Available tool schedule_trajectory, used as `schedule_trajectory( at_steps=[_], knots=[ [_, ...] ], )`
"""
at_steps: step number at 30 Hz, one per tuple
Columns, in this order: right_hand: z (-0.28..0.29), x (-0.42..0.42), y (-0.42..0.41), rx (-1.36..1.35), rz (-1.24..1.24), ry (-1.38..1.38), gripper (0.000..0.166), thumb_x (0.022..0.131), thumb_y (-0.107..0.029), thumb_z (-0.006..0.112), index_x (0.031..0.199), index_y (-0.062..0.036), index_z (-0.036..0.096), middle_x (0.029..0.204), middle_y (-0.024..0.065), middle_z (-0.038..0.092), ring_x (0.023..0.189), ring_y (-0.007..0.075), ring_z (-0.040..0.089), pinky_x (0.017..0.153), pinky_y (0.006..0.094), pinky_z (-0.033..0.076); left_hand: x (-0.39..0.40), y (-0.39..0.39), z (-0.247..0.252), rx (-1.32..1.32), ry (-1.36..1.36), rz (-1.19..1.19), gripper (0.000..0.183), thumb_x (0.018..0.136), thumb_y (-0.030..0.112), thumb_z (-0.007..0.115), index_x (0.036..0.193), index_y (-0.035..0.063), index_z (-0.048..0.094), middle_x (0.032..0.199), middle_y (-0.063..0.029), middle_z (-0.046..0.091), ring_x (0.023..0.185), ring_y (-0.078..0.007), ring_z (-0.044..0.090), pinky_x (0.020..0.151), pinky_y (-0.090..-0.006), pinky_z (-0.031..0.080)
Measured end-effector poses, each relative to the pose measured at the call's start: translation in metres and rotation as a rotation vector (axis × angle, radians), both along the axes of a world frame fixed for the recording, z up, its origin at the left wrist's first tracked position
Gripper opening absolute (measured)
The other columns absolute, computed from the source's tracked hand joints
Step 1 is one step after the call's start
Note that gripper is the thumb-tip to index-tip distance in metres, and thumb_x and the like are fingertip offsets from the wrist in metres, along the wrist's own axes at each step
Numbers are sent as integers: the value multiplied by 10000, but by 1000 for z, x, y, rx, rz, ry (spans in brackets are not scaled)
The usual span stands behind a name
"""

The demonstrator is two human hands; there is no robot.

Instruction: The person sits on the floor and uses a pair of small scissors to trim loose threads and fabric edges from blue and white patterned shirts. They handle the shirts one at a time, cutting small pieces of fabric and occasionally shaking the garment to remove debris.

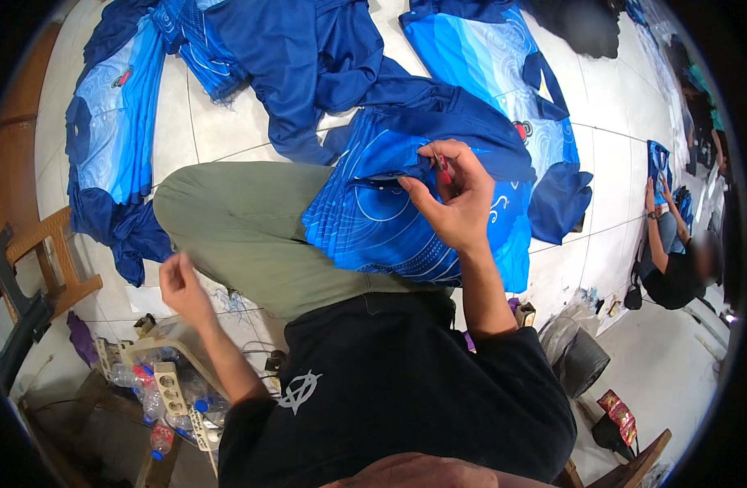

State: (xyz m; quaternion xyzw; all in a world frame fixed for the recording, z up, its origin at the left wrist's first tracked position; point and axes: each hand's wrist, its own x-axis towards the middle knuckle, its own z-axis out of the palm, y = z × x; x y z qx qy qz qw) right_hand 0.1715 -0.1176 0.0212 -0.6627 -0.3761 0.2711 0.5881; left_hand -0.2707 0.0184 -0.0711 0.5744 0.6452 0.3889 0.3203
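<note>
Over my lap lies a blue patterned garment [398, 219] with white swirls and dark blue fabric at its upper part. My right hand [462, 195] grips a fold of it between thumb and fingertips. A small red-handled tool [442, 168], perhaps thread snips, is tucked in the same hand and partly hidden by the fingers. Small pale dots line the pinched edge. Away to the left, beside my green-trousered knee [209, 207], my left hand [184, 287] is raised and blurred, its fingers curled. Whether anything thin is between them cannot be made out.
More blue garments [114, 122] lie across the tiled floor [184, 140], one spread at the right [489, 55]. Plastic bottles [151, 402] and a socket strip [169, 389] are at lower left, near a wooden chair [56, 262]. Another person [672, 280] sits at far right holding blue fabric.
</note>
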Motion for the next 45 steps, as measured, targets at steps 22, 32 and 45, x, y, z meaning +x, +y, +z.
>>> schedule_trajectory(
  at_steps=[22, 32, 45],
  knots=[
    [10, -1, -23, -129, 18, 773, 106, 1001, -106, 687, 1048, -15, 710, 733, -76, 542, 576, 5, 417, 507, 208, 284, 304, -20, 69, 182, -532, -731, 69, 910, -4, 757, 946, -22, 701, 893, -32, 639, 659, -44, 522, 577, -206, 365],
    [5, -5, -22, -131, 20, 638, 121, 974, -113, 741, 1038, -14, 718, 766, -47, 610, 580, 18, 473, 497, 211, 327, 296, -47, 76, -256, -667, -844, 192, 865, 7, 829, 1011, -55, 721, 1001, -92, 717, 766, -70, 646, 626, -203, 503],
    [2, -23, -14, -83, -133, 770, 121, 955, -95, 754, 1034, -20, 701, 722, -40, 585, 544, 41, 466, 492, 230, 344, 283, -43, 70, -494, -891, -803, 99, 1026, 67, 655, 1059, -27, 663, 1039, -83, 700, 786, -100, 663, 621, -221, 493]
  ],
)
